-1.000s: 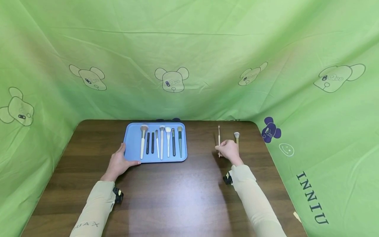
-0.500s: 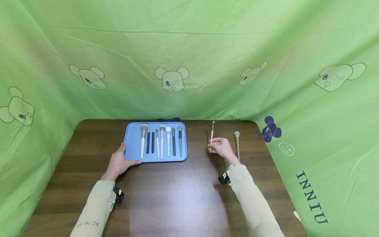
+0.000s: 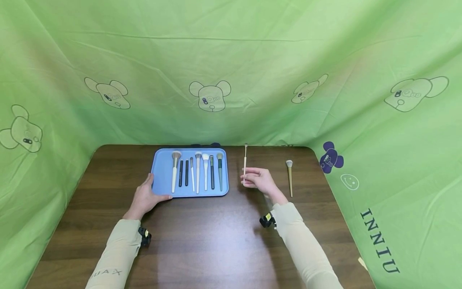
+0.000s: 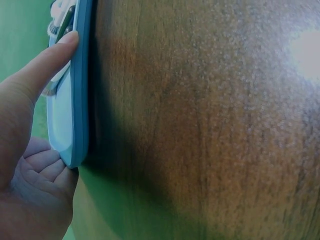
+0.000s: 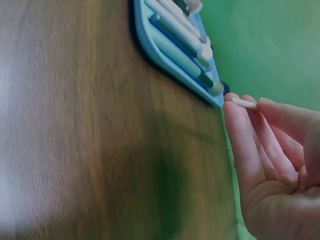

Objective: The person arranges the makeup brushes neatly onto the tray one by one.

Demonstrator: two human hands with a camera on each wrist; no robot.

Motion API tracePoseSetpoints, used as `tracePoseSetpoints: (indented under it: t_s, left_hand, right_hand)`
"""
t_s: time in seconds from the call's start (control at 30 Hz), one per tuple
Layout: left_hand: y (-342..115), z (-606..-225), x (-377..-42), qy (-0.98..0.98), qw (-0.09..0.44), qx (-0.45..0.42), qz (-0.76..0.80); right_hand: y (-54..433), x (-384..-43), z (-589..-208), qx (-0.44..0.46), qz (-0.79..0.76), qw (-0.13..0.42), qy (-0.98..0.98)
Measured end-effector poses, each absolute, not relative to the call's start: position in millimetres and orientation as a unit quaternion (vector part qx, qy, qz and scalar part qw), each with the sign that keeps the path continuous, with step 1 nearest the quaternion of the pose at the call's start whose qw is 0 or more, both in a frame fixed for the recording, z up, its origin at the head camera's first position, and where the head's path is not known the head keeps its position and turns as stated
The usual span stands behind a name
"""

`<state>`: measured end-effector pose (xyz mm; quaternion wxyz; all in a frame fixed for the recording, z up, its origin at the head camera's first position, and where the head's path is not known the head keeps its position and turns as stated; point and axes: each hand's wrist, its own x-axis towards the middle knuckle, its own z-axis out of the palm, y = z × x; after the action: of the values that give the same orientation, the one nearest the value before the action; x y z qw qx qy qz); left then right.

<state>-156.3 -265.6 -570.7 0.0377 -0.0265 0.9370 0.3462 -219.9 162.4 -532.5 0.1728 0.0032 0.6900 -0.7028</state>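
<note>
In the head view my left hand (image 3: 144, 201) grips the near left corner of a blue tray (image 3: 162, 170), thumb along the front rim and fingers at the left side. Several makeup brushes (image 3: 205, 168) lie side by side in the tray, bristles away from me. My right hand (image 3: 263, 181) pinches a thin makeup brush (image 3: 245, 164) with a pale handle, held upright just right of the tray. The right wrist view shows the handle end (image 5: 243, 103) between thumb and fingertips, above the table.
A makeup brush with a tan handle (image 3: 290, 180) lies on the wooden table (image 3: 209, 241) to the right of my right hand. Green printed cloth (image 3: 252, 60) hangs behind the table and on both sides. The tray sits near the table's back edge.
My right hand has lifted the thin brush and carried it leftward, toward the tray. The tan-handled brush is now fully uncovered. My left hand and the tray have stayed put.
</note>
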Motion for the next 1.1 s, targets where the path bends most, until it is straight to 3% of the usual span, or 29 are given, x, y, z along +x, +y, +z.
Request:
tracePoseSetpoints:
  t_s: [0.37, 0.73, 1.1]
  left_hand:
    - [-264.7, -571.3, -156.5, 0.941, 0.029, -0.016, 0.337]
    - [-243.0, -551.0, -163.4, 0.929, -0.077, 0.013, 0.362]
    - [-210.9, -530.4, -165.1, 0.912, -0.091, 0.027, 0.400]
  right_hand:
    - [140.4, -212.1, -529.6, -0.014, -0.713, 0.179, 0.678]
    - [117.1, -207.1, -531.6, -0.025, -0.709, 0.182, 0.681]
    - [90.0, -198.0, -533.2, -0.036, -0.692, 0.196, 0.694]
